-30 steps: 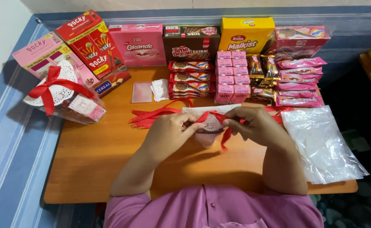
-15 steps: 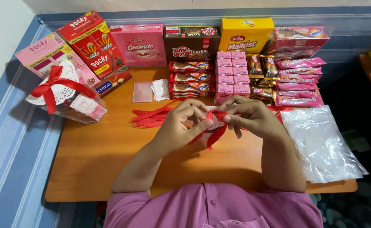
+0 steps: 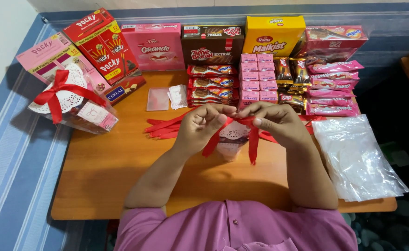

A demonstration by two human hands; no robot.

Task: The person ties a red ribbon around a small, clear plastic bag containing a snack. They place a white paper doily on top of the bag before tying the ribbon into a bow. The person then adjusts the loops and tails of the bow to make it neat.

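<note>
In the head view, your left hand (image 3: pixel 203 124) and your right hand (image 3: pixel 275 122) meet in the middle of the frame, a little above the wooden table (image 3: pixel 120 176). Both hands are closed in a pinch on the red ribbon (image 3: pixel 252 139): the fingers of each one hold a strand near the knot, and two loose ends hang down between the hands. Under the knot you can see the small clear bag (image 3: pixel 230 139) with a white lace paper inside; it sits at the centre of the frame, partly hidden by your fingers.

I judge the tying is in progress: the ribbon already goes around the neck of the bag, but no finished bow shows yet. One wrapped gift pack (image 3: pixel 72 104) with a red bow lies ready at the left. Spare ribbons (image 3: pixel 162 128) lie beside your left hand, a pile of empty plastic bags (image 3: pixel 358 158) waits at the right, and many snack boxes (image 3: pixel 214 44) stand along the top, so much packing seems left.

Compared with one second ago, your hands are closer together and higher, and the ribbon ends now hang down instead of spreading sideways. The other things have not moved.
</note>
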